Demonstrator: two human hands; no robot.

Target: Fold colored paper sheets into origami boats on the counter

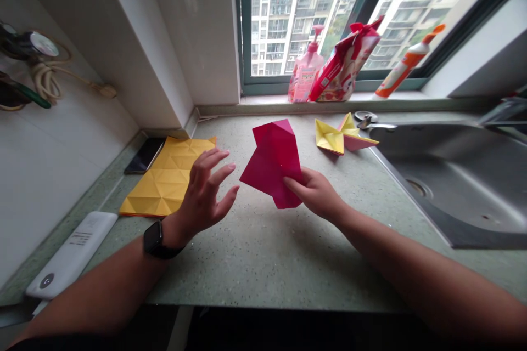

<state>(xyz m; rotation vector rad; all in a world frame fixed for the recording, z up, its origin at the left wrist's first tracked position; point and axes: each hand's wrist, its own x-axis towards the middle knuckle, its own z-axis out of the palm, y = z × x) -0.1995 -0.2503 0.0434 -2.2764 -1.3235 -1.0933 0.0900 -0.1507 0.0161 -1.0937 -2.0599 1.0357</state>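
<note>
My right hand (315, 193) pinches the lower right corner of a folded magenta paper (274, 162) and holds it up above the counter (263, 263). My left hand (208, 189) hovers just left of the paper with its fingers spread, holding nothing; a black watch (155, 239) is on that wrist. A creased yellow paper stack (168, 178) lies flat to the left of that hand.
A folded yellow and pink paper shape (343, 136) sits near the steel sink (453, 175). A phone (144, 155) and a white power bank (72, 255) lie at the left. A pink pump bottle (305, 70), a red bag (343, 63) and an orange-capped bottle (405, 66) stand on the sill.
</note>
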